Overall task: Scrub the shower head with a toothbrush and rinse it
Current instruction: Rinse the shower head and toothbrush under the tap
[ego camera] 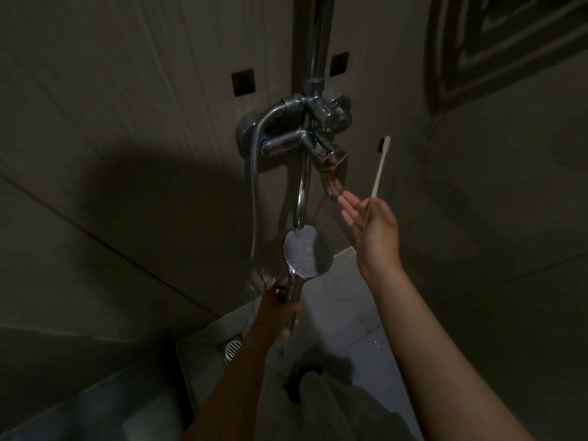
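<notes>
- The left hand (pixel 281 302) is wrapped round the chrome handle of the shower head (pixel 308 253). It holds the head low in front of the wall, its nozzle face turned up just below the tip of the spout (pixel 300 198).
- The right hand (pixel 377 229) pins the toothbrush (pixel 381 167) with its thumb, bristles pointing up. Its straight fingers reach toward the tap lever (pixel 332 154), near it but not clearly touching.
- This looks like the rinse step. In the dim light it is hard to tell whether water is running.
- To do it well, the person should keep the nozzle face centred under the spout and tilt it slowly so water sweeps every ring of holes.
- The lever should be nudged gently with the fingertips, with the thumb firm on the brush so it does not slip.
- The hose (pixel 254 186) hangs in a loop on the left, and slack there allows tilting without tugging.
</notes>
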`<state>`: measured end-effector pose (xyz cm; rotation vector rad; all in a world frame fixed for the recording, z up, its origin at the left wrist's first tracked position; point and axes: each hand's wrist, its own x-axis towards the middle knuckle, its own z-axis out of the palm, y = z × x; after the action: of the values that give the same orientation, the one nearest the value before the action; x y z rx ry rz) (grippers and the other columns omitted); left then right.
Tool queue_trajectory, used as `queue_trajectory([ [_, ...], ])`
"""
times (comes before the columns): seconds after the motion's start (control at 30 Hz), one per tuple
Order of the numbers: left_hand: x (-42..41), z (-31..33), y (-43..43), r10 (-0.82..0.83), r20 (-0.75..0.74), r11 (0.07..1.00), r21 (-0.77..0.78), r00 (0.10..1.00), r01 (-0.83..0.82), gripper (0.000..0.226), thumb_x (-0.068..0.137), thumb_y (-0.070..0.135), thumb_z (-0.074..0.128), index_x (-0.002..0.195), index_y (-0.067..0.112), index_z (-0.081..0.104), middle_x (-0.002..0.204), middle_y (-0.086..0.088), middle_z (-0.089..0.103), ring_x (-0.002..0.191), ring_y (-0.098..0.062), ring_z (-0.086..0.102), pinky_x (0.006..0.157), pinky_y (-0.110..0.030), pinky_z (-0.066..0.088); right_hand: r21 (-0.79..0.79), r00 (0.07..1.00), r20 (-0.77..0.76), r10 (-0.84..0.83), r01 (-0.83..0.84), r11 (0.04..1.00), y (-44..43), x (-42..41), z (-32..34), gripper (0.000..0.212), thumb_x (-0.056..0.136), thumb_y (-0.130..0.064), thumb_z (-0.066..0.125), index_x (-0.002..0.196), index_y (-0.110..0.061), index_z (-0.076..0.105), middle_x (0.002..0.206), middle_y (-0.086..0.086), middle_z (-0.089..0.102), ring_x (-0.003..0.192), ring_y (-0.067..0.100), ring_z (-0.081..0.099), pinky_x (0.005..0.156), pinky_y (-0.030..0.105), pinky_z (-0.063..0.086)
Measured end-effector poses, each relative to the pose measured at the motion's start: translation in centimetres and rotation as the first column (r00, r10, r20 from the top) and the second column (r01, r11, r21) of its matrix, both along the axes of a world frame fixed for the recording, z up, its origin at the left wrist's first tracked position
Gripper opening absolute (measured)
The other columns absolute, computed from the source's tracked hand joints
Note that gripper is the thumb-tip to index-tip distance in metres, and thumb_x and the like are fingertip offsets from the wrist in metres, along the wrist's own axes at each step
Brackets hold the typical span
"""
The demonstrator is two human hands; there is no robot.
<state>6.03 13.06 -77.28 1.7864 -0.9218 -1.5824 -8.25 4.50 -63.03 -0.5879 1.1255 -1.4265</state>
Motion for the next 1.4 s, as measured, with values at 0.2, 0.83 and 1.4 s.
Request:
queue_trajectory([
  [0.2,0.2,-0.4,0.0,0.047,-0.034,0.998,0.032,0.998,-0.046,0.031,0.081,-0.004,0.064,0.101,0.019,0.058,0.069,-0.003,0.059,0.045,-0.007,0.057,0.046,-0.021,0.047,0.028,0.999,0.034,-0.028,0.027,0.999,0.2,0.4,-0.4,0.029,0.1,-0.011,0.029,0.074,-0.015,0.041,0.104,0.012,0.068,0.1,0.015,0.067,0.097,0.031,0.049],
  [0.83,0.7,-0.4,-0.8,0.244,-0.148,0.969,0.018,0.958,-0.244,0.061,0.071,-0.02,0.063,0.123,0.012,0.056,0.08,-0.006,0.066,0.045,-0.011,0.061,0.042,-0.023,0.05,0.11,0.965,0.262,-0.023,-0.006,0.994,-0.3,1.9,-1.0,0.026,0.101,-0.012,0.028,0.08,-0.013,0.043,0.126,0.016,0.059,0.113,0.022,0.061,0.106,0.038,0.041],
  [1.4,0.5,1.3,0.2,0.167,-0.089,0.986,0.018,0.982,-0.166,0.049,0.074,-0.016,0.062,0.113,0.015,0.058,0.072,-0.002,0.061,0.038,0.002,0.056,0.041,-0.016,0.047,0.252,0.997,-0.059,-0.044,0.058,0.966,1.3,-0.6,-3.2,0.028,0.096,-0.009,0.026,0.075,-0.018,0.043,0.068,0.003,0.058,0.046,0.009,0.05,0.047,0.021,0.037],
])
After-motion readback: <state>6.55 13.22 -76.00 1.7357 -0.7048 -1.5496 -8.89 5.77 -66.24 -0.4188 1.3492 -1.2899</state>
